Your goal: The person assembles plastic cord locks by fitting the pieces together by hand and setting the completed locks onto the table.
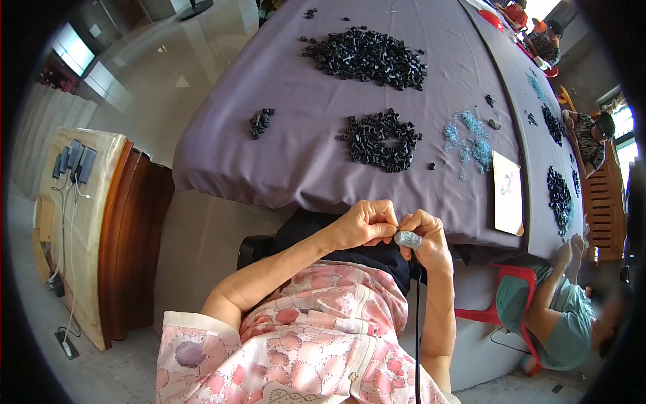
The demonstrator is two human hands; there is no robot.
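Just off the table's [289, 135] near edge, two hands meet over a grey-green lump [408, 240].

Low before the person's lap, the right hand [434, 246] has the lump pinched between thumb and fingers, the nearer hand to it; its long axis lies roughly crosswise, one end towards the left hand [363, 227]. That hand comes in from the left, thumb and forefinger pressed together just beside the lump's upper left end; whether they grip anything fine, I can't tell. Beyond the hands, on the cloth, sit black pieces [400, 160] in a loose ring, with blue beads [482, 152] to their right and a card [508, 196] nearer the edge.
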